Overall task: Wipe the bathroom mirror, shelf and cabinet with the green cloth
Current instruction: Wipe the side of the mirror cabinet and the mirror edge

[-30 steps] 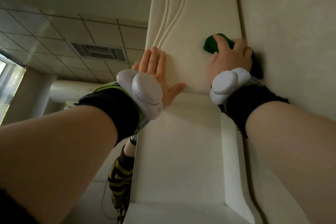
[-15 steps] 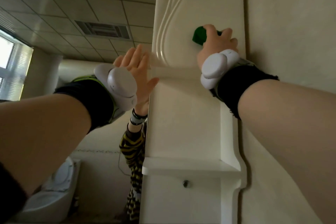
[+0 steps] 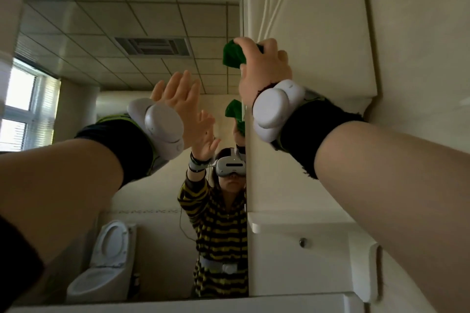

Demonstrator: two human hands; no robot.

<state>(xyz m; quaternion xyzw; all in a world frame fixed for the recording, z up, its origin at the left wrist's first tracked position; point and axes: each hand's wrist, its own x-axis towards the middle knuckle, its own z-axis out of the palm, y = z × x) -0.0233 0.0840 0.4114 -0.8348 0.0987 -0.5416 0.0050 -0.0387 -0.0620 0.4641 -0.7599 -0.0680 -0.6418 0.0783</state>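
Fingers of my right hand curl round the bunched green cloth, holding it at the cabinet's left edge beside the mirror; the cloth bulges out at the hand's 10 o'clock. At its 8 o'clock my left hand is spread flat, fingers straight, holding nothing. The shelf juts out at 5 o'clock. A reflected patterned strip is too small to read.

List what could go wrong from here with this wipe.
1. The left hand is open, palm toward the mirror; if it leans on the glass, it may leave prints.
2. The right hand grips the cloth in a wad at the cabinet edge, so little fabric may touch and patches may be missed.
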